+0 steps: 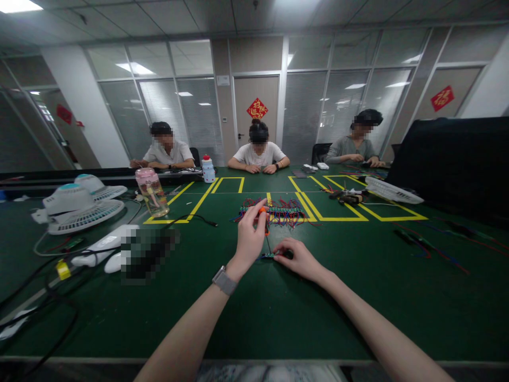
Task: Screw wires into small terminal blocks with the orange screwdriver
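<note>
My left hand (249, 236) is closed around a screwdriver (267, 232) with an orange and dark handle. Its thin shaft slants down to a small green circuit board (268, 256) on the table. My right hand (299, 258) pinches that board at its right end, fingers curled and partly hiding it. Just beyond both hands lies a row of green circuit boards (284, 211) with many red and blue wires sticking out. Whether the screwdriver's tip touches the board or a terminal on it is too small to tell.
On the left are white fans (85, 209), a pink-lidded bottle (153, 193), a white power strip (105, 245) and black cables. Wired boards (413, 241) lie at right, near a black-covered block (453, 170). Yellow tape (338, 218) marks the green table (246, 318). Several people sit opposite.
</note>
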Demonstrator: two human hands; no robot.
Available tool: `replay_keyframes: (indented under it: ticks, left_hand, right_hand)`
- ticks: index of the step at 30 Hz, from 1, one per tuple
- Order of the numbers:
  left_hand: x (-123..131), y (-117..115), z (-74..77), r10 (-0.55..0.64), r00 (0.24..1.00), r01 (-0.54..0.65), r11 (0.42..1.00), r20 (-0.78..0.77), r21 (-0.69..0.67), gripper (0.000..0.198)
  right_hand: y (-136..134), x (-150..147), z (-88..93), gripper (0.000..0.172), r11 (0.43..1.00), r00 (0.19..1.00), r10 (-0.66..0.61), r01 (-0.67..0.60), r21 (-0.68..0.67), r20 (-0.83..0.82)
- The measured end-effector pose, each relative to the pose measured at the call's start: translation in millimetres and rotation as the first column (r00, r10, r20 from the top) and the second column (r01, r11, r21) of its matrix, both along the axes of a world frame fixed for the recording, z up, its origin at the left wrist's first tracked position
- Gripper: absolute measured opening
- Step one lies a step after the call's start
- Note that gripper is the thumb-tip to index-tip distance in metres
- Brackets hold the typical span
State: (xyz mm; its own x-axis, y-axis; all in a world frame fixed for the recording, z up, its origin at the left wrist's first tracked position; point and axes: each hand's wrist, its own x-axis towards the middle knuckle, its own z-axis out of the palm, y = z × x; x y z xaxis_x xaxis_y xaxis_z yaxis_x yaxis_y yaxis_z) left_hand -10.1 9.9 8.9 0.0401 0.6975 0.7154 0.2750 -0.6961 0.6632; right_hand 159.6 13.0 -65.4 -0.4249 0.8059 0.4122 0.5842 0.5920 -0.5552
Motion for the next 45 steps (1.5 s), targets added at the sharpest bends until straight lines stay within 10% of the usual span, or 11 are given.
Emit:
replay_keyframes:
  ticks: [45]
  left_hand:
    - [2.0, -7.5, 1.6, 0.077, 0.996, -0.074, 0.995, -0.04, 0.063, 0.031]
  right_hand:
    - [1.1, 1.4, 2.5, 0.008, 1.0, 1.0, 0.012, -0.012, -0.023, 0.008]
